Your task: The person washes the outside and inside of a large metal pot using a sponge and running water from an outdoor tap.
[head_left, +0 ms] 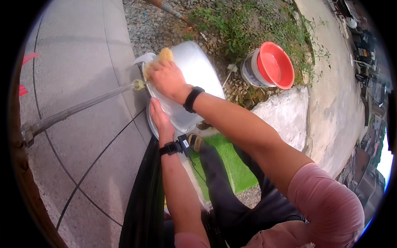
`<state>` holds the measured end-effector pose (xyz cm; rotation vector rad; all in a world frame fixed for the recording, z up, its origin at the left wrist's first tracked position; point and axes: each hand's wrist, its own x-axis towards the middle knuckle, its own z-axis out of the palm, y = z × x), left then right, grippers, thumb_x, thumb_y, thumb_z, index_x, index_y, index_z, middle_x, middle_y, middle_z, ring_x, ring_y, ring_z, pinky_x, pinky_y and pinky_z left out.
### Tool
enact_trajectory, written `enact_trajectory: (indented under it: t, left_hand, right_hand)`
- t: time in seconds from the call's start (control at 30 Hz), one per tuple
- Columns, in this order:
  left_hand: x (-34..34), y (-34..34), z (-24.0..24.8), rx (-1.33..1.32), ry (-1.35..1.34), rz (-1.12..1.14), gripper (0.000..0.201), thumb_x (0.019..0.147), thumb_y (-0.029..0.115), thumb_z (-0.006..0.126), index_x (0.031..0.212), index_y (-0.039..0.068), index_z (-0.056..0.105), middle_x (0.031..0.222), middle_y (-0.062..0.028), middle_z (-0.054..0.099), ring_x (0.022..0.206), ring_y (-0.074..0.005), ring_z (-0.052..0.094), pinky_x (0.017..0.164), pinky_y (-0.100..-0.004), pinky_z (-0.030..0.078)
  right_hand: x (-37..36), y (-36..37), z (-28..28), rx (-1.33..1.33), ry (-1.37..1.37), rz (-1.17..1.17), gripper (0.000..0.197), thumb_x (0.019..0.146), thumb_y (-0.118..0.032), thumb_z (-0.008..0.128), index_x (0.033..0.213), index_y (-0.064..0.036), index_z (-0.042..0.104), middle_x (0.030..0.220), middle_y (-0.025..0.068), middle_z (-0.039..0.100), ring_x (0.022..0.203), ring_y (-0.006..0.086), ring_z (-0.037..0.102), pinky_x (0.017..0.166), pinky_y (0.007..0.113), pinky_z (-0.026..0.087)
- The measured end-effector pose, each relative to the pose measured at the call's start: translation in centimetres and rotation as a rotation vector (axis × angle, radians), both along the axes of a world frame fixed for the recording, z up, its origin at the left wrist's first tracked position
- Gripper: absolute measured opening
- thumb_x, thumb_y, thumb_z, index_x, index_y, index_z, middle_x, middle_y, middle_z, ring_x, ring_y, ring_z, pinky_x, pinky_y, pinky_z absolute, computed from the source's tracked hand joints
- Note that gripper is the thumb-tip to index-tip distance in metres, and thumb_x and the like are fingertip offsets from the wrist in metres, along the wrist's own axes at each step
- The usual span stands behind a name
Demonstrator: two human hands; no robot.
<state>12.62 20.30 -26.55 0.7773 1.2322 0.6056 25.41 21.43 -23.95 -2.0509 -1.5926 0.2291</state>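
One large silver basin (200, 78) sits between the grey tiles (82, 53) and the gravel (144, 25), the right hand (167, 79) clasping a yellow sponge (166, 54) against it. The left hand (162, 120) lies along its near edge, apparently bracing it, though I cannot tell its grip; a coiled tube (82, 104) ends close by, perhaps for handy water.

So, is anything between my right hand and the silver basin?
Yes: the yellow sponge appears to lie between your right hand and the silver basin, at its far-left edge. The clear hose ends just left of that hand but doesn't seem to block it. Nothing else visible does.
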Motion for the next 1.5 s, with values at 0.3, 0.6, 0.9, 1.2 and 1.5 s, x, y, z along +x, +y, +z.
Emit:
enact_trajectory:
  t: [0.3, 0.6, 0.9, 1.2, 1.5]
  left_hand:
    - [-1.1, 0.8, 0.9, -0.058, -0.172, 0.004, 0.046, 0.102, 0.036, 0.037, 0.125, -0.001, 0.049, 0.119, -0.0124, 0.056, 0.106, -0.0207, 0.055, 0.09, -0.0323, 0.045]
    - [-0.4, 0.1, -0.7, -0.099, -0.249, 0.031, 0.05, 0.1, 0.037, 0.043, 0.132, -0.002, 0.045, 0.128, -0.0121, 0.051, 0.113, -0.0206, 0.052, 0.094, -0.0321, 0.043]
    - [0.7, 0.0, 0.1, -0.141, -0.336, 0.045, 0.048, 0.101, 0.035, 0.041, 0.132, -0.002, 0.044, 0.128, -0.0123, 0.05, 0.116, -0.0216, 0.05, 0.098, -0.0329, 0.04]
    - [-0.3, -0.6, -0.4, -0.095, -0.244, -0.075, 0.053, 0.102, 0.038, 0.034, 0.136, -0.002, 0.038, 0.133, -0.0152, 0.048, 0.12, -0.0262, 0.05, 0.101, -0.0383, 0.04]
    - [-1.6, -0.5, 1.5, -0.099, -0.24, 0.094, 0.054, 0.101, 0.039, 0.036, 0.135, -0.002, 0.039, 0.132, -0.0159, 0.048, 0.119, -0.0273, 0.051, 0.099, -0.0392, 0.041]
  right_hand:
    - [-2.2, -6.3, 1.0, 0.048, -0.117, 0.137, 0.037, 0.078, -0.014, 0.058, 0.115, -0.0097, 0.063, 0.119, 0.0065, 0.058, 0.121, 0.0282, 0.046, 0.104, 0.04, 0.036]
    - [-1.1, -3.7, -0.6, 0.116, -0.118, 0.101, 0.026, 0.081, -0.015, 0.055, 0.105, -0.0083, 0.064, 0.117, 0.0073, 0.057, 0.113, 0.0286, 0.049, 0.098, 0.038, 0.039]
    - [-1.0, -3.0, -1.0, -0.199, 0.031, 0.12, 0.032, 0.08, -0.017, 0.057, 0.111, -0.0136, 0.067, 0.125, 0.0058, 0.056, 0.124, 0.029, 0.044, 0.108, 0.039, 0.033]
    - [0.9, 1.6, 0.0, -0.336, 0.055, -0.078, 0.023, 0.081, -0.018, 0.056, 0.099, -0.0128, 0.07, 0.112, 0.0036, 0.059, 0.119, 0.028, 0.046, 0.102, 0.04, 0.035]
    - [-2.6, -5.0, -0.2, 0.112, -0.005, 0.245, 0.03, 0.079, -0.018, 0.057, 0.107, -0.0132, 0.068, 0.125, 0.0069, 0.054, 0.124, 0.0295, 0.043, 0.108, 0.041, 0.032]
